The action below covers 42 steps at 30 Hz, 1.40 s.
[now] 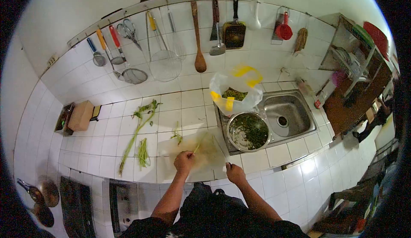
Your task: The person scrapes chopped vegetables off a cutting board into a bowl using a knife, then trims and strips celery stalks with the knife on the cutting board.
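My left hand (184, 162) is closed, its fingertips pinching a thin pale green stalk (199, 143) over a translucent cutting board (171, 150). To its right, my right hand (235, 174) is wrapped round the dark handle of a knife. The knife blade (220, 146) is faint against the board and points away from me. A small leafy sprig (177, 134) lies at the board's far edge. Left of the board are a short bunch of green stems (143, 153) and a long leafy stalk (138, 131). Chopped greens (252, 129) fill much of a steel bowl (231, 140) on the right.
A plastic bag (218, 82) with greens stands behind the bowl, beside a steel sink (295, 109). Utensils, including a wooden spoon (198, 37), hang along the tiled wall. A brown box (81, 115) sits at the counter's left end; a dish rack (349, 62) is at right.
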Each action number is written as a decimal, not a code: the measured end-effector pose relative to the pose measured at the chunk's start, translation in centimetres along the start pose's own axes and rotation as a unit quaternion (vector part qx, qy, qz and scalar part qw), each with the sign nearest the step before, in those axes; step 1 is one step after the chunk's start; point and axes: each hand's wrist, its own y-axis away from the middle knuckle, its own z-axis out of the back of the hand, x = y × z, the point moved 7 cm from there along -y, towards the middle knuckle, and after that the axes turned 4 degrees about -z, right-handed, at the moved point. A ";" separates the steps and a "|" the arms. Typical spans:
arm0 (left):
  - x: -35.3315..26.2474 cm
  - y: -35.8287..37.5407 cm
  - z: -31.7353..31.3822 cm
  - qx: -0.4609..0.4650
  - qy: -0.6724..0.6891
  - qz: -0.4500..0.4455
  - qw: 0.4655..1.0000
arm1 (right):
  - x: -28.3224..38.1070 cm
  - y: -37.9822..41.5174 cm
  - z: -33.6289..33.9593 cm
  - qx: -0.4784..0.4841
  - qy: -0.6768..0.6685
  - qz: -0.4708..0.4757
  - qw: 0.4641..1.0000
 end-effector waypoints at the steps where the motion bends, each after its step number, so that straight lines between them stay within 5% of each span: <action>1: -0.4 0.1 -0.2 0.005 0.001 -0.006 1.000 | -0.5 0.1 -0.7 0.005 0.004 0.002 1.000; 3: -0.8 0.4 -0.4 0.012 0.003 -0.009 1.000 | 0.3 0.6 -1.8 0.039 -0.019 0.091 0.995; 7: -0.4 0.5 -1.3 0.023 0.006 -0.007 1.000 | 0.0 1.3 -2.3 0.071 -0.117 0.024 0.990; 12: -0.2 0.9 -0.6 0.018 0.014 -0.013 1.000 | 1.5 2.3 -0.4 0.016 -0.077 0.076 0.994; 30: 0.2 1.4 -0.1 0.028 -0.001 0.016 0.999 | 7.0 1.6 -3.2 0.114 0.041 0.103 0.987; 33: 0.6 1.1 -0.1 0.084 -0.020 0.030 0.996 | 6.7 1.7 -3.2 0.107 0.047 0.112 0.987; 42: 1.0 -0.5 -0.4 0.009 0.030 0.039 0.999 | 1.9 3.3 -3.7 0.092 0.015 0.115 0.989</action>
